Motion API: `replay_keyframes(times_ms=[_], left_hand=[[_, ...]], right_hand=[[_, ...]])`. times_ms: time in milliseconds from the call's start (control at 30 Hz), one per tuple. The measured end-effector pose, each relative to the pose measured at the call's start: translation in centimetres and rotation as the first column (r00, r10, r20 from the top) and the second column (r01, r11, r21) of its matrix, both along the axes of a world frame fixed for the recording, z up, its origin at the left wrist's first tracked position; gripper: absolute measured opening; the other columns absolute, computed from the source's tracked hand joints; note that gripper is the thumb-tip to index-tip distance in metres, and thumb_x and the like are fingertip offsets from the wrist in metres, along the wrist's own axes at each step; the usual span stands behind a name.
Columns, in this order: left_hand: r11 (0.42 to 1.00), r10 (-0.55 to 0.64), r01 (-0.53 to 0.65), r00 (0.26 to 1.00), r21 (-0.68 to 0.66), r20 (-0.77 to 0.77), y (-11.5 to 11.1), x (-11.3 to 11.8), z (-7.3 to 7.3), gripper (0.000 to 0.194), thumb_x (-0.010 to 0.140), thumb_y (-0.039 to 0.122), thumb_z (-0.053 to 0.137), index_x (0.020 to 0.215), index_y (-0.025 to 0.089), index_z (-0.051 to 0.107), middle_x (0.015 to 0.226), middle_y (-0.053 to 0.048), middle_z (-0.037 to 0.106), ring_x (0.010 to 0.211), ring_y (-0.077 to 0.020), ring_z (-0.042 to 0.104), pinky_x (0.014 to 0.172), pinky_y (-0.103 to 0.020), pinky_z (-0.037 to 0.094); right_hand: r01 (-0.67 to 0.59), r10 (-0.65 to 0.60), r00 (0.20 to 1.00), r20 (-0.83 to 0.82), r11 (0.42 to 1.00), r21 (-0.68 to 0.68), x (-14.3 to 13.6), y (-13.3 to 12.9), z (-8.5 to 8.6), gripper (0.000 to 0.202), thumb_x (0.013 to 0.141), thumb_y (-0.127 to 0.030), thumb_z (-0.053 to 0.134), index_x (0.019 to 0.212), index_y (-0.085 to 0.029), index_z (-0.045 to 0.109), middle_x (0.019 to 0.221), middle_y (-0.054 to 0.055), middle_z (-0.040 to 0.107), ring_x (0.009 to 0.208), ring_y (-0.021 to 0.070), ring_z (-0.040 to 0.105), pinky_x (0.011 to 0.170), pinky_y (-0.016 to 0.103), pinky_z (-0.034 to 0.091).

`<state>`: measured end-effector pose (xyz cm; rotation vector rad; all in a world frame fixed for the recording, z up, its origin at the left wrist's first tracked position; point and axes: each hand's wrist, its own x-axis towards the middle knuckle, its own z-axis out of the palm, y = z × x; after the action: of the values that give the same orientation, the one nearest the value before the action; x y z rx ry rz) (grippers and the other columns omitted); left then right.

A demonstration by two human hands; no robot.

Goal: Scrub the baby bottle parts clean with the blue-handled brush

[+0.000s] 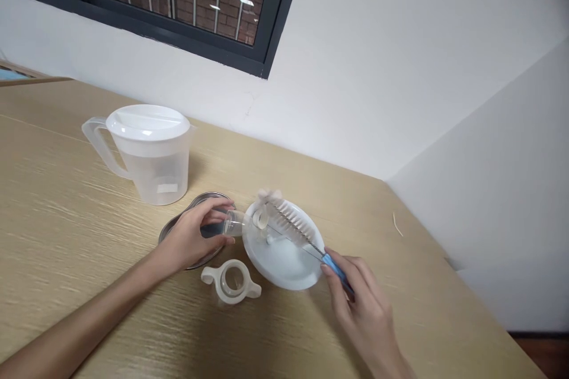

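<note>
My right hand (362, 305) grips the blue handle of a bottle brush (291, 222), whose white bristles point up and left over a white bowl (288, 272). My left hand (195, 231) has its thumb and fingers around the near end of a clear glass tube (235, 223). The tube lies roughly level, its far end over the bowl's left rim, near the brush tip. Beneath my left hand sits a shiny metal kidney-shaped tray (207, 196), partly hidden. A small clear cup with a white two-handled collar (232, 281) stands in front of the bowl.
A translucent white pitcher (153, 154) with a lid stands at the back left of the wooden table (133, 320). A thin pale strip (397, 224) lies at the right. Behind the table are a white wall and a dark-framed window (200, 0).
</note>
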<state>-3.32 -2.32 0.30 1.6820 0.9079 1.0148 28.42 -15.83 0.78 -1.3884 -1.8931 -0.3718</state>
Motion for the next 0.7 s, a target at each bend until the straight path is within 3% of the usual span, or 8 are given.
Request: replay_keyframes(times_ms=[100,167,300,433,700], left_hand=[[0.969,-0.088,0.110,0.991,-0.222,0.105,-0.1,-0.2,0.1,0.055,0.080,0.034,0.082,0.130,0.024,0.060,0.108,-0.010,0.077,0.096,-0.0278,0.077,0.082,-0.044,0.065],[0.919,-0.124,0.198,0.966,-0.341,0.228,-0.2,-0.3,0.5,0.057,0.083,0.038,0.081,0.134,0.026,0.058,0.108,-0.010,0.078,0.090,-0.0269,0.078,0.072,-0.040,0.066],[0.843,-0.051,0.262,0.909,-0.470,0.415,-0.6,-0.4,2.0,0.055,0.081,0.033,0.086,0.129,0.025,0.060,0.135,-0.011,0.070,0.104,-0.0264,0.077,0.089,-0.038,0.065],[0.775,0.001,0.312,0.869,-0.549,0.495,-0.6,-0.5,2.7,0.050,0.082,0.036,0.085,0.125,0.023,0.064,0.133,-0.011,0.072,0.104,-0.0262,0.077,0.097,-0.037,0.063],[0.749,0.076,0.289,0.856,-0.596,0.511,-0.5,-0.3,2.2,0.049,0.089,0.040,0.079,0.130,0.022,0.060,0.127,-0.013,0.075,0.104,-0.0275,0.078,0.097,-0.039,0.062]], right_hand=[[0.016,-0.016,1.000,-0.002,0.999,0.041,0.1,0.0,0.2,0.028,0.097,-0.012,0.061,0.124,-0.019,0.064,0.101,0.008,0.067,0.084,0.0155,0.066,0.059,0.023,0.053],[0.019,-0.018,1.000,-0.008,0.999,0.048,0.1,0.0,0.3,0.029,0.097,-0.012,0.061,0.124,-0.019,0.064,0.104,0.009,0.068,0.085,0.0163,0.067,0.059,0.024,0.054],[0.023,-0.022,1.000,-0.021,0.998,0.053,0.2,-0.2,0.2,0.030,0.096,-0.011,0.062,0.125,-0.020,0.064,0.105,0.010,0.069,0.086,0.0172,0.067,0.061,0.026,0.056],[0.026,-0.024,0.999,-0.034,0.997,0.067,0.1,-0.3,0.2,0.033,0.095,-0.010,0.063,0.126,-0.021,0.065,0.105,0.010,0.069,0.086,0.0185,0.067,0.064,0.029,0.057],[-0.045,0.049,0.998,-0.040,0.995,0.091,-0.9,-0.9,0.0,0.045,0.092,-0.006,0.064,0.134,-0.021,0.062,0.104,0.010,0.068,0.086,0.0194,0.068,0.061,0.027,0.057]])
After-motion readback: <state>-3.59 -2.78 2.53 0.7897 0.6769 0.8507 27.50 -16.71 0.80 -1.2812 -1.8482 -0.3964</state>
